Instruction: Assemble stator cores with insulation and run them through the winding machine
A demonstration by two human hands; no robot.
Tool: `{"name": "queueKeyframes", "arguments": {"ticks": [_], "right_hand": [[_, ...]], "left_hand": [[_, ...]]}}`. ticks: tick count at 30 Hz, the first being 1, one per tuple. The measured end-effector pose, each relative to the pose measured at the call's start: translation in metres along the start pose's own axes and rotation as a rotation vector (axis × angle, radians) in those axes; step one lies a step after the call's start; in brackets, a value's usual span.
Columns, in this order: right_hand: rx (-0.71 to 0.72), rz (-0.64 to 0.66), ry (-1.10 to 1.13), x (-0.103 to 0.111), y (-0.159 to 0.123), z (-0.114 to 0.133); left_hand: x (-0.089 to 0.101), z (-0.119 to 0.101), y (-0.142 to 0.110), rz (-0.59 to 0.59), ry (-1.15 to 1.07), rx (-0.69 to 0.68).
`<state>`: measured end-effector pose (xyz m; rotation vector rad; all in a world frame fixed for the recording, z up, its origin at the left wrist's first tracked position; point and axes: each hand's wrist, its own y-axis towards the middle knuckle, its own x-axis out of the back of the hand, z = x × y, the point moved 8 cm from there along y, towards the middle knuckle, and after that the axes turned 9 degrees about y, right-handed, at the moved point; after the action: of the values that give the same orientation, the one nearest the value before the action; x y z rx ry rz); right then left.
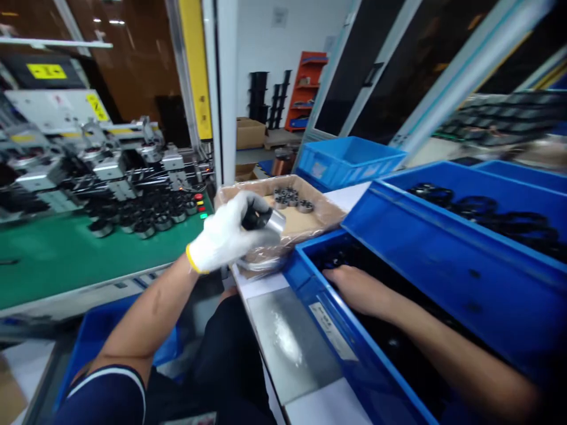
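My left hand [230,230], in a white glove with a yellow cuff, grips a silver metal ring [276,222] with a black part at its inner side. It holds this above the near-left edge of a plastic-lined cardboard box [319,227]. Several similar ring parts [290,198] lie at the far side of that box. My bare right hand [357,288] reaches down into a deep blue bin [305,265] with dark parts inside. Its fingers are curled near the black parts [334,258]; the fingertips and anything between them are hidden in shadow.
At left, many ring parts [144,227] sit on a green bench [53,254] before a machine fixture [110,168]. Another blue bin [443,203] holds black rings; a light-blue crate [349,159] stands behind the box. A grey plate [292,342] lies on the near table.
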<state>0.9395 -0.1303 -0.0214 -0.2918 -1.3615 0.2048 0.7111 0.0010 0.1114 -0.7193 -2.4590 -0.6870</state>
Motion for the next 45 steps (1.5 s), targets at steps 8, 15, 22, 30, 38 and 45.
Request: {"name": "queueKeyframes", "arguments": {"ticks": [8,15,22,30,38,45], "right_hand": [[0.198,-0.656,-0.019,0.067,-0.015,0.009],[0.706,-1.076,0.240,0.108,-0.080,0.160],[0.977,-0.994,0.278,0.052,-0.099,0.206],[0.933,-1.029,0.347,0.058,-0.094,0.196],[0.931,-1.078,0.320,0.053,-0.093,0.194],[0.954,-1.104,0.244,0.049,-0.094,0.195]], "left_hand": [[-0.027,0.093,-0.131,-0.071,-1.271,0.200],[-0.022,0.091,-0.140,-0.080,-1.292,0.298],[-0.046,0.089,-0.151,-0.032,-1.203,0.311],[-0.049,0.070,-0.146,0.031,-1.088,0.150],[-0.057,0.064,-0.156,0.062,-0.768,0.131],[-0.053,0.054,-0.155,0.056,-0.684,0.121]]}}
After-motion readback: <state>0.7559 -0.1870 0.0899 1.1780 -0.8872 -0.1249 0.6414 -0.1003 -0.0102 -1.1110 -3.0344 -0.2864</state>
